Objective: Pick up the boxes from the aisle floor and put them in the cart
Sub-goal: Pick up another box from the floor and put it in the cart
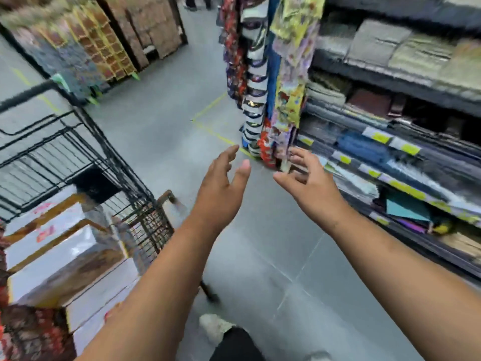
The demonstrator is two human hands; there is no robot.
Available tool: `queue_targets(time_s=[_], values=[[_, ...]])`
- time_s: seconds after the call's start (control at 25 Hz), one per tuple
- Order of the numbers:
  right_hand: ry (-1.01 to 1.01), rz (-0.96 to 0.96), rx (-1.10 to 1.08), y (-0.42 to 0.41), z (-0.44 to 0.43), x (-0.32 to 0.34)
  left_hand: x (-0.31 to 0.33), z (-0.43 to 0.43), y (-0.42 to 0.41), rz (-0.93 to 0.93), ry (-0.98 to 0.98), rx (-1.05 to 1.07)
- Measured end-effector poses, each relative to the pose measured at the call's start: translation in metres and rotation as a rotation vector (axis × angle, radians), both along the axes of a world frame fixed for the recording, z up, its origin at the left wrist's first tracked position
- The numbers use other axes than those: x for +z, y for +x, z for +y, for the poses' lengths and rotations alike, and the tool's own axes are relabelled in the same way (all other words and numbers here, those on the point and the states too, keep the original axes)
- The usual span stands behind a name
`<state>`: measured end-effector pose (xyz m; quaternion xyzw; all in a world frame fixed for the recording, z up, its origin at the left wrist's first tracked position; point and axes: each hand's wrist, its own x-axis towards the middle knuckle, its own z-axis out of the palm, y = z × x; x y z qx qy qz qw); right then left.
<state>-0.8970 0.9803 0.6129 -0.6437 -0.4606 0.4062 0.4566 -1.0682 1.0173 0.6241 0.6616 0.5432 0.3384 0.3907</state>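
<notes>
Grey, smooth floor [161, 121] with thin yellow lines runs beside dark shelving [390, 82] packed with flat goods. Black wire cart [148, 225] stands at left, white rectangular boxes [49, 259] stacked inside it. Over the floor hover the left hand [221, 183] and right hand [309, 183], fingers spread, holding nothing.

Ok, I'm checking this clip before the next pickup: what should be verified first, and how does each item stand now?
1. Left hand free: ok, open, holds nothing.
2. Right hand free: ok, open, holds nothing.
3. Box to pick on the aisle floor: not ok, none in view.
4. Room in the cart: ok, bare wire beyond the white boxes.
5. Way between cart and shelves: ok, no obstacle seen.
6. Loaded boxes steady: cannot tell, too blurred.
</notes>
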Motion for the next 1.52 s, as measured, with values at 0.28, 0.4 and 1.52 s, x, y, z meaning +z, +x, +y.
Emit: queue_targets(time_s=[0.28, 0.4, 1.52], values=[[0.043, 0.007, -0.417, 0.192, -0.134, 0.026, 0.034, -0.07, 0.229, -0.073, 0.016, -0.503], [0.078, 0.025, -0.592, 0.25, -0.185, 0.033, 0.044, -0.093, 0.313, -0.07, 0.008, -0.726], [0.022, -0.083, -1.879, 0.527, -0.678, 0.055, 0.057, -0.568, 0.809, -0.029, -0.037, -2.043]])
